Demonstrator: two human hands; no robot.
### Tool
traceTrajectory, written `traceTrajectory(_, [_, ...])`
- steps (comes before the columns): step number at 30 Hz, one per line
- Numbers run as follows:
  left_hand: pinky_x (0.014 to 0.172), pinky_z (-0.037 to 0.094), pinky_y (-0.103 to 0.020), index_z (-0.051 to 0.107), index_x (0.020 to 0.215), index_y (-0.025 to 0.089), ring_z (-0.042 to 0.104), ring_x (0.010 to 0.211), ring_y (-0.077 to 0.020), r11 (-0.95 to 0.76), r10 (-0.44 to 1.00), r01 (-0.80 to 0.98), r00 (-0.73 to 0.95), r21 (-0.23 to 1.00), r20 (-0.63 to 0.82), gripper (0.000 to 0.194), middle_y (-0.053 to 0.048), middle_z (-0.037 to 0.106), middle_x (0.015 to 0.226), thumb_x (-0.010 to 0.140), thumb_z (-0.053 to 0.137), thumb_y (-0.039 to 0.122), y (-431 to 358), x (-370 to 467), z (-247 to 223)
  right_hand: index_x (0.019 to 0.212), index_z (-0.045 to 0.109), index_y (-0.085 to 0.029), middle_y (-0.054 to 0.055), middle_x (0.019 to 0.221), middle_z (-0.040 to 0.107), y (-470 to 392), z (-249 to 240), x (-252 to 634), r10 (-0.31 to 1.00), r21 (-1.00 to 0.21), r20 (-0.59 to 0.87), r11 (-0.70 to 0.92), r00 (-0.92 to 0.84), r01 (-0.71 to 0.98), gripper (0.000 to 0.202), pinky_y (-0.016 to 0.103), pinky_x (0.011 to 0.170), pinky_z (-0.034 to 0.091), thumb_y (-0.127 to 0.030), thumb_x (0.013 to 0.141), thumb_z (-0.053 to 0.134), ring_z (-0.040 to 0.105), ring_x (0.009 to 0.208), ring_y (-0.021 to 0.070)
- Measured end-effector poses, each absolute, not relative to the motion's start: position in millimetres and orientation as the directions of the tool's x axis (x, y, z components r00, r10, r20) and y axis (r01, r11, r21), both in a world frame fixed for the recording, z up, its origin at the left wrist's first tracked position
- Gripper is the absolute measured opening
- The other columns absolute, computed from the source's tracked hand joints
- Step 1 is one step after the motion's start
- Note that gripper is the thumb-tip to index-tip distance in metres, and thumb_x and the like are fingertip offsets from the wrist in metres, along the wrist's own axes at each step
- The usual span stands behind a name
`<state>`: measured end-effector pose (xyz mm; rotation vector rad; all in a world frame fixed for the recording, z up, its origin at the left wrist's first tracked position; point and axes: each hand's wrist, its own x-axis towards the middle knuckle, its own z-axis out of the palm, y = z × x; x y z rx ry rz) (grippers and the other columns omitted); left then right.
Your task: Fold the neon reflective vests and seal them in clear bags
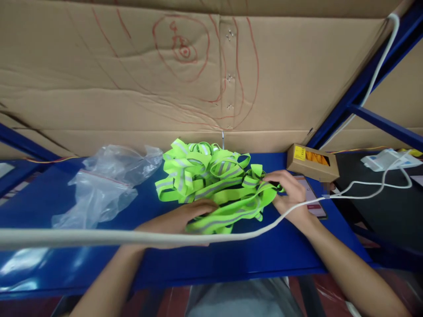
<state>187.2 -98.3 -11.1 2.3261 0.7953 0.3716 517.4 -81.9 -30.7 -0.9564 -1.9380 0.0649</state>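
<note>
Lime-green cloth straps (234, 193), flat and grey-striped, are heaped in loose loops at the centre of the glossy blue surface (257, 257). At three o'clock, strap is pinched by the fingers of the right hand (292, 196); at seven, the left hand (187, 215) is placed, its grip partly hidden (closed or not cannot be told). Crinkled plastic (109, 185) is seen at nine, a cardboard box (310, 169) past three. The left wrist is crossed by a white cable (224, 238).

left grip (181, 218) holding lime straps (231, 193) | right grip (291, 191) at their right end | plastic bag (102, 176) left | phone (309, 189) right
</note>
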Motion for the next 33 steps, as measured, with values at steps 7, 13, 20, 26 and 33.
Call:
traceTrajectory(7, [0.104, 0.051, -0.043, 0.064, 0.126, 0.021, 0.061, 0.122, -0.0254, -0.805, 0.461, 0.589, 0.542, 0.073, 0.703, 0.033, -0.012, 0.066, 0.125, 0.096, 0.054, 0.011, -68.6, 220.2, -22.7, 0.112, 0.067, -0.022, 0.009, 0.115, 0.073, -69.9, -39.2, 518.7, 0.642, -0.406, 0.588, 0.760, -0.492, 0.507, 0.037, 0.041, 0.093, 0.051, -0.004, 0.080, 0.061, 0.068, 0.110, 0.0258])
traceTrajectory(13, [0.120, 0.030, -0.056, 0.059, 0.140, 0.023, 0.045, 0.144, -0.0327, -0.757, 0.571, 0.630, 0.767, -0.173, 0.292, 0.040, -0.015, 0.052, 0.152, 0.103, 0.049, 0.036, 4.1, 283.5, -24.8, 0.114, 0.070, -0.023, 0.011, 0.135, 0.067, -80.1, -47.4, 499.6, 0.555, -0.411, 0.318, 0.812, -0.769, 0.415, 0.045, 0.049, 0.112, 0.038, -0.005, 0.073, 0.065, 0.062, 0.127, 0.0268])
traceTrajectory(20, [0.121, 0.028, -0.056, 0.066, 0.130, 0.022, 0.044, 0.144, -0.0338, -0.645, 0.704, 0.755, 0.648, -0.120, 0.292, 0.041, -0.014, 0.055, 0.150, 0.096, 0.058, 0.043, 21.7, 285.1, -40.8, 0.110, 0.070, -0.023, 0.009, 0.135, 0.067, -85.1, -46.2, 494.9, 0.548, -0.449, 0.284, 0.801, -0.787, 0.396, 0.041, 0.044, 0.111, 0.038, -0.007, 0.073, 0.068, 0.060, 0.129, 0.0239])
traceTrajectory(26, [0.119, 0.032, -0.057, 0.067, 0.129, 0.024, 0.046, 0.142, -0.0344, -0.555, 0.772, 0.816, 0.577, -0.160, 0.267, 0.038, -0.013, 0.055, 0.150, 0.098, 0.054, 0.041, 15.6, 217.6, -39.9, 0.112, 0.070, -0.024, 0.008, 0.133, 0.068, -84.7, -49.8, 497.7, 0.551, -0.440, 0.341, 0.810, -0.762, 0.388, 0.042, 0.045, 0.111, 0.038, -0.008, 0.074, 0.069, 0.062, 0.127, 0.0238])
traceTrajectory(33, [0.120, 0.029, -0.061, 0.067, 0.130, 0.023, 0.042, 0.145, -0.0370, -0.489, 0.831, 0.870, 0.488, -0.066, 0.266, 0.040, -0.014, 0.053, 0.152, 0.098, 0.052, 0.042, 14.4, 154.6, -39.0, 0.112, 0.072, -0.024, 0.008, 0.135, 0.068, -80.9, -53.6, 499.8, 0.596, -0.437, 0.335, 0.785, -0.730, 0.440, 0.046, 0.046, 0.110, 0.040, -0.007, 0.070, 0.065, 0.063, 0.126, 0.0269])
